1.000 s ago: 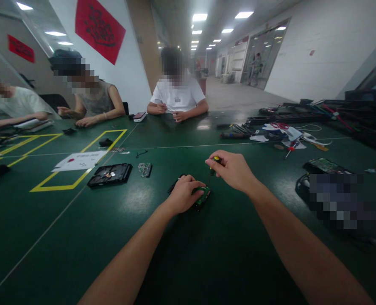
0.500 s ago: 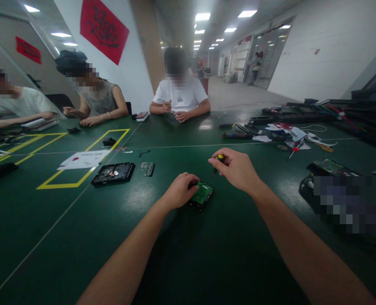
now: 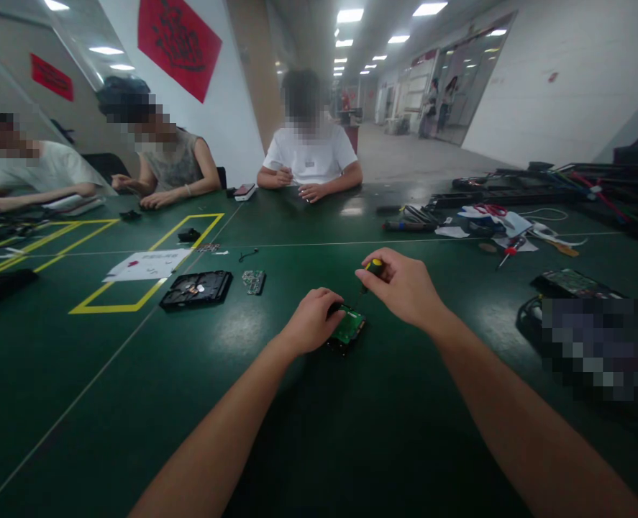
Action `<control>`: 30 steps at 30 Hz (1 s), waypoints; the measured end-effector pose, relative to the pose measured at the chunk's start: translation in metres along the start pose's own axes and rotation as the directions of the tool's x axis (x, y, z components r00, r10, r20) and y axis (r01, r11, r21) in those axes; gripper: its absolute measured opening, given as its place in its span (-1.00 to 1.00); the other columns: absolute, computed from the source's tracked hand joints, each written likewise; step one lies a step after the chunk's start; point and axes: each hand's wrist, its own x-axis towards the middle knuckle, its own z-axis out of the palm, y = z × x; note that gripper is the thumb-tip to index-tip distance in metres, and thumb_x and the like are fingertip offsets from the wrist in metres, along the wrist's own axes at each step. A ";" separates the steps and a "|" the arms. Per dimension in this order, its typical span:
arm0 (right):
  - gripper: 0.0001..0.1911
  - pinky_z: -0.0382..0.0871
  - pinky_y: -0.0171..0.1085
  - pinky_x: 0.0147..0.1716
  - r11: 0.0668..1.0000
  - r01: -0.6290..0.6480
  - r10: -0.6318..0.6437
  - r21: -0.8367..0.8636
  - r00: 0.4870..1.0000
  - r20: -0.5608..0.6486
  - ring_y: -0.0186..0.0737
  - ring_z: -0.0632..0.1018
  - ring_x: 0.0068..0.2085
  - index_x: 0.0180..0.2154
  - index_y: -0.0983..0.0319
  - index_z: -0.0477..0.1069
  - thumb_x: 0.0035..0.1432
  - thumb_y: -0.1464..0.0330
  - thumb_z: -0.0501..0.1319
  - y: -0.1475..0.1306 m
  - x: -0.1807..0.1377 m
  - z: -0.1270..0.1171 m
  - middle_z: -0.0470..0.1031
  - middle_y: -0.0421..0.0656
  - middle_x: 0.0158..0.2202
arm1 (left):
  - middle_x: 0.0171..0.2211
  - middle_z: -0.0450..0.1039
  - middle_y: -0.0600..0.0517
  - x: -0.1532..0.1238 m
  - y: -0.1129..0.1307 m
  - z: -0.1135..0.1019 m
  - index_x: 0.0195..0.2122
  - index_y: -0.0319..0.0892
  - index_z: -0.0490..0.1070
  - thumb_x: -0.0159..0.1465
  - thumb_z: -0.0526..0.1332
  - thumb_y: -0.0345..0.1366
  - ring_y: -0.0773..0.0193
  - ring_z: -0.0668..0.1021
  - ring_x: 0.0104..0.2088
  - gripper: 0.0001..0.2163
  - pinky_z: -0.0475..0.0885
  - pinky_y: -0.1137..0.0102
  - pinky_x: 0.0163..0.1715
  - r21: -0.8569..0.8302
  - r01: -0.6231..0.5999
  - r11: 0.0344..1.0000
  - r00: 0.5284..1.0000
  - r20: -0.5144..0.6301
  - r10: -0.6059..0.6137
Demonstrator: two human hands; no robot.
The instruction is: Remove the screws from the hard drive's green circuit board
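Note:
A hard drive with a green circuit board on top (image 3: 352, 328) lies on the green table in front of me. My left hand (image 3: 314, 321) is closed around its left side, thumb over the board, and hides that part. Above and to the right of the drive, my right hand (image 3: 405, 286) grips a screwdriver (image 3: 373, 267) by its yellow and black handle. The handle tilts down toward the left; the shaft hardly shows, and I see no contact with the drive.
To the left are a black drive casing (image 3: 196, 289), a loose circuit board (image 3: 254, 282) and a paper sheet (image 3: 149, 265). Another screwdriver (image 3: 507, 253), cables and another drive with a board (image 3: 577, 283) lie right. People sit across the green table (image 3: 108, 403).
The view has shifted slightly, so most things sit a little further right. My left hand stays on the hard drive. The screwdriver remains in my right hand, its shaft now harder to see.

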 end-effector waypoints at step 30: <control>-0.78 0.26 -0.24 -0.38 0.997 0.002 0.000 -0.071 0.999 0.035 -0.21 0.47 -0.39 -0.24 0.16 0.51 0.24 0.15 0.28 0.004 0.001 -0.001 0.52 -0.17 -0.41 | 0.12 0.34 -0.13 -0.006 0.020 0.021 0.25 -0.10 0.37 0.16 0.45 -0.16 -0.12 0.33 0.18 -0.37 0.31 0.00 0.24 0.024 -0.082 0.996 0.995 0.053 0.081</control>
